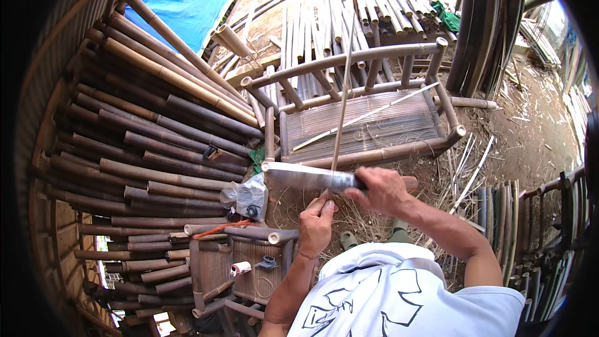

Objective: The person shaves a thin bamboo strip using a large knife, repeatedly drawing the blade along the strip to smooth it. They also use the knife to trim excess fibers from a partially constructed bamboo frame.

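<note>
My right hand is closed round the handle of a machete, whose wide blade points left and is slightly blurred. The blade crosses a long, thin bamboo strip just above my left hand. That hand pinches the strip's lower end between thumb and fingers, and the strip rises away from me past the top of the view. Whether the edge bites into the strip, I cannot tell. Beyond the blade stands a bamboo bench with a slatted seat and a pale split strip lying across it.
Stacked dark bamboo poles fill the left side. A small bamboo stool stands at lower left, with a plastic bag beside it. Shavings litter the ground. A blue tarp and more poles lie farther back.
</note>
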A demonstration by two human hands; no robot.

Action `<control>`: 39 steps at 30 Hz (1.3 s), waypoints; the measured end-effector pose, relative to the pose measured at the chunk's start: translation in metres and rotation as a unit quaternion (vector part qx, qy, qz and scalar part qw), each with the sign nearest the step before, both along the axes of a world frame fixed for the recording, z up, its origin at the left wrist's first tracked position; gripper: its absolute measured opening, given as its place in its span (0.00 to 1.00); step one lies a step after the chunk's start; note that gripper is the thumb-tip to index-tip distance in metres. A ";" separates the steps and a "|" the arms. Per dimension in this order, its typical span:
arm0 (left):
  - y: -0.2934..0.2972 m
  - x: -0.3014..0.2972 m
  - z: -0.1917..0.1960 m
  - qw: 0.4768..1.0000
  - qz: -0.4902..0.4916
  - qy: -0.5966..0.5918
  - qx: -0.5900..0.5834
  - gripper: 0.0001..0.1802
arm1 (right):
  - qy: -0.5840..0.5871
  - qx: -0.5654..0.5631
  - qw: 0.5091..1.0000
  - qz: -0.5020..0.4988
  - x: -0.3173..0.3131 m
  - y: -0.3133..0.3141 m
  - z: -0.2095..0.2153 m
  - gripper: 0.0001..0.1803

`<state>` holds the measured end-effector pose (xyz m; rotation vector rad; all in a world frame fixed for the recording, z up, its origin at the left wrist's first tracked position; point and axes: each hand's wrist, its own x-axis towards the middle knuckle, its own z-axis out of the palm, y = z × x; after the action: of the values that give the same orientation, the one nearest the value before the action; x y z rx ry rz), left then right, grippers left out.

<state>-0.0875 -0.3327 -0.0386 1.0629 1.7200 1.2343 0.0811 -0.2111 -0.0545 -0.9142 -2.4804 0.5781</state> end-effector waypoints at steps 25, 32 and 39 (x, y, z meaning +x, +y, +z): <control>-0.069 0.011 0.026 0.990 -0.036 0.135 -0.033 0.18 | 0.052 -0.029 0.996 -0.071 0.002 0.089 -0.005 0.28; -0.077 0.023 0.034 0.984 -0.032 0.170 -0.037 0.18 | 0.068 -0.058 0.996 -0.032 0.009 0.095 -0.001 0.31; -0.090 0.025 0.033 0.983 -0.026 0.180 -0.034 0.18 | 0.067 -0.057 0.994 -0.058 0.007 0.110 -0.017 0.29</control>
<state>-0.0621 -0.4228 -0.0055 1.3441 1.9725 0.9847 0.0884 -0.1011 -0.0713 -1.0202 -2.2789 0.7229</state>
